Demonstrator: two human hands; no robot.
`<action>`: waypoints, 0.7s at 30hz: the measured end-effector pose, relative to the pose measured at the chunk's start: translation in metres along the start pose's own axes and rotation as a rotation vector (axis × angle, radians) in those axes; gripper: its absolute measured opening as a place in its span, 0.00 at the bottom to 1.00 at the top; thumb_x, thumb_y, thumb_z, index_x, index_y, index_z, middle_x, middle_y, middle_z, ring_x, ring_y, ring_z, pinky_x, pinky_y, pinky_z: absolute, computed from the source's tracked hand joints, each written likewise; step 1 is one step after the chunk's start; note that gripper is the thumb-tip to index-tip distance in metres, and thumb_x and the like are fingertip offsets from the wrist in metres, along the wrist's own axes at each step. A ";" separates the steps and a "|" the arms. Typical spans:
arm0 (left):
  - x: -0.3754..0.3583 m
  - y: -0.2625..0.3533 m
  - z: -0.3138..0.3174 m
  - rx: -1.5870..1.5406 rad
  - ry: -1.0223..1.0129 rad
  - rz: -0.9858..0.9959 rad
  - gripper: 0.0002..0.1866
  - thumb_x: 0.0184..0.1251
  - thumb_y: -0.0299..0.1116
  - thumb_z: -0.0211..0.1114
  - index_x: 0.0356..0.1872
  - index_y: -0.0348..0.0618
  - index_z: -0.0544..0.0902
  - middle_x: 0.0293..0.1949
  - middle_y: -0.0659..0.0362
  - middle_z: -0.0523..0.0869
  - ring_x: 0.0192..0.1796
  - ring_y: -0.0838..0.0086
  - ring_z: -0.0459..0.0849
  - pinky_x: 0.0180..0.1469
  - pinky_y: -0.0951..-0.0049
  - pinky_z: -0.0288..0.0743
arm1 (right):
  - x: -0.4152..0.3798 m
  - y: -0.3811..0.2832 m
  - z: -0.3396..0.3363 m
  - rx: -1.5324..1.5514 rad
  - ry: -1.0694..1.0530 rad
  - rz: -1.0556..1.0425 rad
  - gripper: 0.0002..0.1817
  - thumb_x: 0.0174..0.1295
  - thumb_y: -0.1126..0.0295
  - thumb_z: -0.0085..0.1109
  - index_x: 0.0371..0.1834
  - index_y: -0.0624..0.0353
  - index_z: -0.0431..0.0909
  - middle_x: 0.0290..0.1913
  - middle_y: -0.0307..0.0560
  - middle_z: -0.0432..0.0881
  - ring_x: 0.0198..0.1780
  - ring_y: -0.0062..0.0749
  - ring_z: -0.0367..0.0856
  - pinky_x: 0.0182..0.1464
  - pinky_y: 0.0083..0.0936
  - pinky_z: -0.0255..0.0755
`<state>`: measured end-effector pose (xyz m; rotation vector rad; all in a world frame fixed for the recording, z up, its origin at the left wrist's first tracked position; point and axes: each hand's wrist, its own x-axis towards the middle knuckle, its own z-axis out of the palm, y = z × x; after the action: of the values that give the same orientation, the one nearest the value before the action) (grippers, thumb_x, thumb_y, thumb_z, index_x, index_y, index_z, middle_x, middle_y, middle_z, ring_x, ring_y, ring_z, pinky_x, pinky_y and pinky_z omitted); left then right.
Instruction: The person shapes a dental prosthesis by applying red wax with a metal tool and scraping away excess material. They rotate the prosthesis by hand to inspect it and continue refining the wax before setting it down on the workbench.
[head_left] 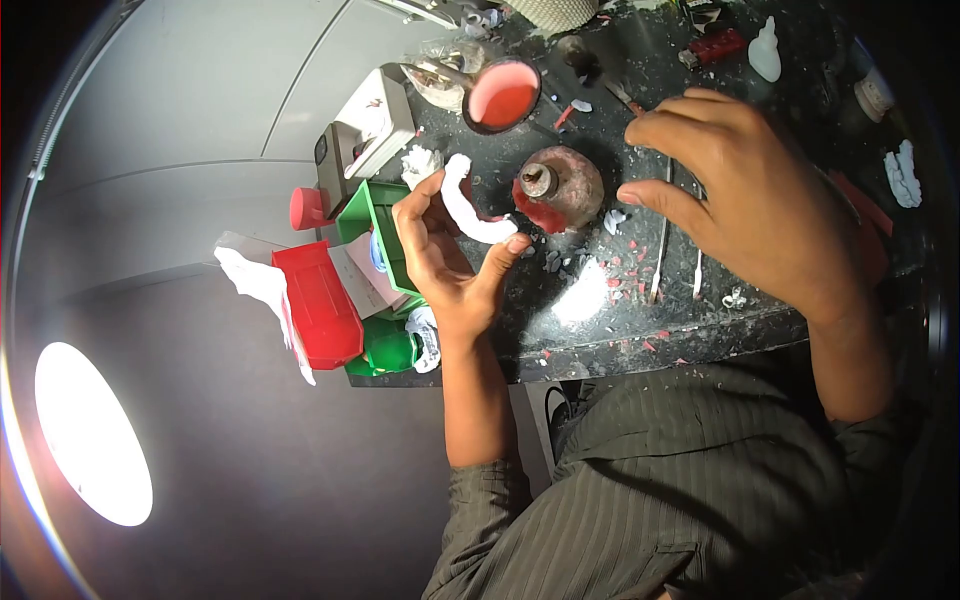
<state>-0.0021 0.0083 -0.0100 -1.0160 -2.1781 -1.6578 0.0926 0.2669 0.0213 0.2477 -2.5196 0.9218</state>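
Observation:
My left hand point(450, 250) holds a curved white piece point(468, 205) shaped like a horseshoe, its ends between thumb and fingers. Some pink-red material shows along the piece's inner edge. Just right of it stands a round burner-like jar point(575, 190) with a metal neck and a red patch on its side. My right hand point(735, 185) hovers over the dark worktop, fingers curved and thumb apart, with nothing gripped between them. Near its fingertips lies a thin tool point(622, 97). Below the hand are two slender tools point(661, 245) point(698, 275).
A pan of red-pink material point(503, 95) stands behind the jar. Green point(370, 210) and red point(318, 305) bins and a white box point(378, 125) line the left side. Scraps litter the dark worktop point(610, 345). A red lighter point(715, 47) and white bottle point(765, 52) lie at back right.

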 end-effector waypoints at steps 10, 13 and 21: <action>0.001 0.001 0.008 0.295 -0.026 0.121 0.45 0.33 0.39 0.88 0.57 0.32 0.76 0.46 0.57 0.73 0.38 0.74 0.66 0.40 0.75 0.64 | -0.001 0.000 -0.001 -0.005 -0.008 -0.011 0.20 0.57 0.61 0.68 0.44 0.66 0.80 0.42 0.54 0.83 0.46 0.48 0.80 0.49 0.37 0.75; 0.004 0.009 0.009 0.383 -0.067 0.164 0.45 0.33 0.39 0.87 0.57 0.32 0.76 0.45 0.57 0.73 0.38 0.73 0.65 0.40 0.75 0.64 | -0.001 0.001 0.000 -0.015 0.008 -0.026 0.20 0.56 0.61 0.69 0.44 0.66 0.80 0.42 0.54 0.83 0.46 0.48 0.80 0.49 0.37 0.75; 0.006 0.017 0.016 0.054 0.021 0.050 0.47 0.38 0.39 0.86 0.61 0.31 0.72 0.52 0.54 0.76 0.49 0.70 0.75 0.54 0.72 0.70 | 0.000 -0.001 -0.002 -0.021 -0.015 0.002 0.20 0.56 0.61 0.69 0.44 0.66 0.80 0.42 0.54 0.83 0.46 0.48 0.81 0.50 0.37 0.75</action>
<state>0.0079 0.0275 0.0014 -1.0253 -2.1541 -1.5728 0.0932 0.2671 0.0231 0.2471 -2.5424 0.8975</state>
